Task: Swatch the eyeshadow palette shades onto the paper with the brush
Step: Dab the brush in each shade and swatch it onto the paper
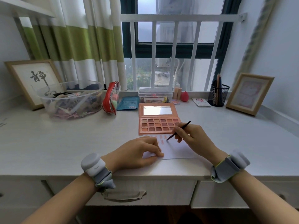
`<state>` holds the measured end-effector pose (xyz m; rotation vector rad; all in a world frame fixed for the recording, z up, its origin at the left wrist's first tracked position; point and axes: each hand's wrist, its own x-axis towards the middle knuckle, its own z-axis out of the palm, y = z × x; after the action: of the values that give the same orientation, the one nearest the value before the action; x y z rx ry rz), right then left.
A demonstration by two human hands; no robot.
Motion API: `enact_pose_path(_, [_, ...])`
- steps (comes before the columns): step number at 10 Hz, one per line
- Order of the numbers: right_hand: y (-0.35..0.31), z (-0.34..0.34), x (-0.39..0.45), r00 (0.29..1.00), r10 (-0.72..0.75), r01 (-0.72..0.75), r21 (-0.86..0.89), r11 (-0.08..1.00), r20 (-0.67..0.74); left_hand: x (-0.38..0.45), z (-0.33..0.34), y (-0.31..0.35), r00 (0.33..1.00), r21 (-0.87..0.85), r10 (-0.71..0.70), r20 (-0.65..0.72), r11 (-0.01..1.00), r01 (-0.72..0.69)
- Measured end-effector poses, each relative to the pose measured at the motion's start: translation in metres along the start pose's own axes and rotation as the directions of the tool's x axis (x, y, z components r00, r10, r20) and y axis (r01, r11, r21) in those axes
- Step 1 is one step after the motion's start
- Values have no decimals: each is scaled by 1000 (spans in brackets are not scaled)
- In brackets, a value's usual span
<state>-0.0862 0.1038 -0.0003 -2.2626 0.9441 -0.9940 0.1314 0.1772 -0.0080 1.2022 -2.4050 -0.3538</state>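
Right grip (188,135): fingers pinch a thin black brush (178,130) near mid-handle, held slanted, tip down-left onto the paper (179,151), handle end up-right over the palette's near right corner. Left grip (139,152): fingers loosely curled, tips pressing the paper's near left part flat on the counter (64,143); it holds nothing closed in it.

Paper: white sheet, lying directly under both grips, near edge close to the counter's front edge. Short reddish-pink swatch marks (161,139) sit in a row just left of the brush tip, between the two grips.

Eyeshadow palette (159,121): peach-orange case, open flat just beyond the right grip, mirror lid on the far side, three rows of small square pans in brown, rust and pink tones.

Hard to make out: the brush bristles are too small to read; exact contact of tip with paper cannot be confirmed. The left grip covers part of the swatch row and the paper's left edge. The right grip hides the palette's near right pans. White paper on pale counter: far edge indistinct.
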Motion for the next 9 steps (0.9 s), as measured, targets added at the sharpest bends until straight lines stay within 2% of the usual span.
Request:
enact_pose_path(1, [0, 0, -1, 999, 24, -24, 19, 1000, 31, 0, 0, -1, 1000, -2, 7, -9, 1000, -7])
enact_pose_path(2, [0, -2, -2, 998, 58, -62, 132, 989, 36, 0, 0, 0, 1000, -4, 3, -5, 1000, -3])
enact_pose_path(4, [-2, 1, -1, 999, 45, -44, 72, 996, -15, 0, 0, -1, 1000, -10, 4, -3, 1000, -4])
enact_pose_path(5, [-1, 1, -1, 998, 60, -60, 44, 997, 10, 0, 0, 0, 1000, -15, 5, -3, 1000, -5])
enact_pose_path(7, [-2, -3, -3, 998, 57, -58, 75, 996, 15, 0, 0, 0, 1000, -12, -5, 3, 1000, 5])
enact_pose_path(9, [-2, -4, -4, 996, -84, 80, -132, 988, -26, 1, 0, -1, 1000, -1, -3, 8, 1000, 3])
